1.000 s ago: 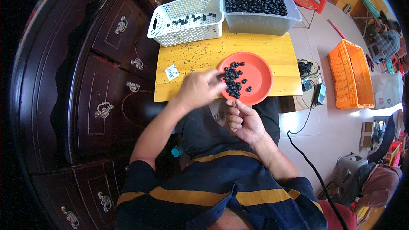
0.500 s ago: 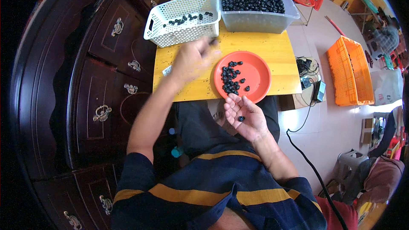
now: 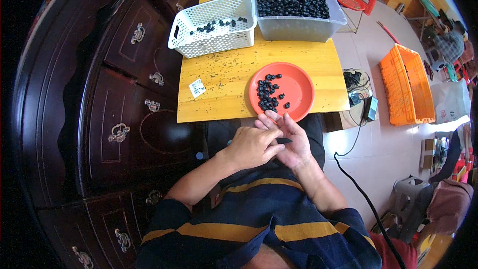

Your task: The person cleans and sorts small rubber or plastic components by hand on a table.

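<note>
My left hand [image 3: 255,145] reaches across over the palm of my right hand, its fingers closed on a thin dark tool with a pointed, blade-like tip [image 3: 284,140]. Palm up, my right hand [image 3: 294,142] lies under it with its fingers stretched out and a little apart. What rests in that palm is hidden by the left hand and the tool. Just beyond both hands, a round red-orange plate [image 3: 298,87] sits at the table's near edge. Several small black bead-like pieces [image 3: 267,89] are gathered on its left side.
Behind the plate stand a white perforated basket [image 3: 214,46] with a few black pieces and a clear plastic tub [image 3: 298,32] heaped with them. Dark crumbs and a small white printed card [image 3: 197,87] lie on the yellow table [image 3: 224,107]. Dark drawers [image 3: 107,129] flank the left; an orange crate [image 3: 409,87] stands right.
My left hand has come back from beside the white basket to my right palm. The black piece that lay in that palm is out of sight. The right hand has hardly moved.
</note>
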A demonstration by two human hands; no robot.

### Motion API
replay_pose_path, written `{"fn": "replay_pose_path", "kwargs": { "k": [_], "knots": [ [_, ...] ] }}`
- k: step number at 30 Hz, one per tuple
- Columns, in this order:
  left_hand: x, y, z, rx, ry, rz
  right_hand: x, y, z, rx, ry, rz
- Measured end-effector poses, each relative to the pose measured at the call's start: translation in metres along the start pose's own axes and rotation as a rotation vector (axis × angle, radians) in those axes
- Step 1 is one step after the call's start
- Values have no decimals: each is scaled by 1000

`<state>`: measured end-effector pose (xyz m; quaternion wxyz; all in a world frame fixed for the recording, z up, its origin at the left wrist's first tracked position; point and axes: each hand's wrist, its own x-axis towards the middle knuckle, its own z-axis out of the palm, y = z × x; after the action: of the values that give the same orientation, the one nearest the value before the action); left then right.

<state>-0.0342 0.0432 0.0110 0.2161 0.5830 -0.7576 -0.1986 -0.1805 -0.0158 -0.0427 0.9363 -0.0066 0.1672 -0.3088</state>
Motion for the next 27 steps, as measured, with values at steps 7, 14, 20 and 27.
{"fn": "replay_pose_path", "kwargs": {
  "k": [7,14,20,27],
  "knots": [
    [-8,-8,1,-65,137,78,-3,3,3,-10,-40,14],
    [1,-12,-25,-163,297,2,-8,7,4,-284,-57,4],
    [-3,-17,-26,-173,168,-29,-6,4,-6,-348,-105,74],
    [-4,-20,-32,-360,108,-88,-3,3,-14,-343,-150,127]
  ]
}}
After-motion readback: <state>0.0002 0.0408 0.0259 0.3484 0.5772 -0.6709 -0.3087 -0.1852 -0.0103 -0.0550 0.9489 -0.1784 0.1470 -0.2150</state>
